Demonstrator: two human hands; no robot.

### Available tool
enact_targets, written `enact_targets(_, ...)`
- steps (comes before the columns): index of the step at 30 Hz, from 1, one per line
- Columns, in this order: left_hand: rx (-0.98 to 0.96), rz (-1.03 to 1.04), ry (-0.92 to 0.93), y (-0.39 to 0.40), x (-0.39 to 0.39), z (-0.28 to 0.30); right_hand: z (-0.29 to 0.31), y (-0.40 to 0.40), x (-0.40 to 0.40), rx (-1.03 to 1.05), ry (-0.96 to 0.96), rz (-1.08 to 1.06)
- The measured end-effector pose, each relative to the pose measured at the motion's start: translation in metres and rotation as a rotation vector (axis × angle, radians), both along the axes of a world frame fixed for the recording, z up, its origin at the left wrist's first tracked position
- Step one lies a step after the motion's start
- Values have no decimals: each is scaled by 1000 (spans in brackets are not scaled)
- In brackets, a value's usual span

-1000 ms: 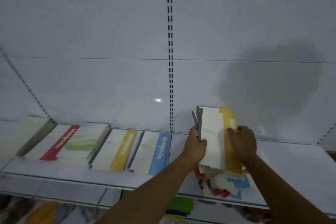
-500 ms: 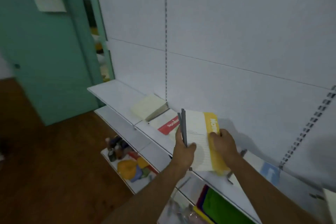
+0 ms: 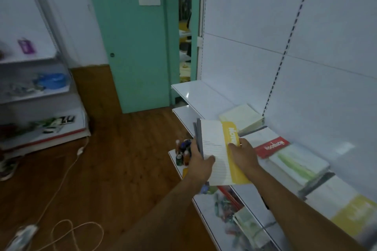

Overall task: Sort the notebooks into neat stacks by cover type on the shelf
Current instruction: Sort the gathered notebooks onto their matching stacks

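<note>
Since the frame a second earlier the view had swung left, from facing the back panel square-on to looking along the shelf [image 3: 204, 96] toward a green door [image 3: 134, 47], and the held notebooks [image 3: 216, 153] had come away from the loose pile they hung over before. In the head view both hands carried that small bundle upright in front of the shelf edge, apparently so the covers could be read and squared before being laid down. The left hand [image 3: 201, 162] gripped the grey spine edge, thumb across the ruled front page. The right hand [image 3: 243, 155] pinched the yellow band on the other side, fingers curled behind it. Both forearms reached forward, nearly parallel. Sorted stacks lay flat on the shelf: a pale stack [image 3: 241, 117] farthest, a red stack [image 3: 272, 146] next, a green one [image 3: 297, 164], and a yellow stack [image 3: 350, 210] nearest.
</note>
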State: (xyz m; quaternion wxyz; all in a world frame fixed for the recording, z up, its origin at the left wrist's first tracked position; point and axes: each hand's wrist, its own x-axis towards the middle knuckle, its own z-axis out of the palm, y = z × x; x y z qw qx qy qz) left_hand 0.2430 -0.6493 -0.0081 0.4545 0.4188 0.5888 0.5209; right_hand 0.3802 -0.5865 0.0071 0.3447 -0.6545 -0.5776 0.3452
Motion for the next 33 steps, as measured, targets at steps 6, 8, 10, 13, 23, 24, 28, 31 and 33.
enact_targets(6,-7,17,11,39,-10,-5,-1,33,-10,-4,7,2)
enact_targets(8,9,14,3,57,-3,-3,1,50,-2,2,24,-10)
enact_targets(10,9,-2,1,74,9,-1,3,66,10,7,23,-28)
enact_targets(13,27,-59,1,100,33,7,5,90,35,24,49,-79)
enact_targets(23,69,-355,-31,159,153,5,-10,107,163,47,96,-479)
enact_targets(24,63,-406,-21,163,167,2,-12,104,177,49,93,-529)
enact_targets(28,10,-637,-4,169,225,-15,-28,75,233,47,95,-744)
enact_targets(31,-43,-781,49,159,262,-27,-44,44,263,12,101,-896)
enact_targets(33,-68,-873,118,156,282,-32,-52,25,278,-27,93,-977)
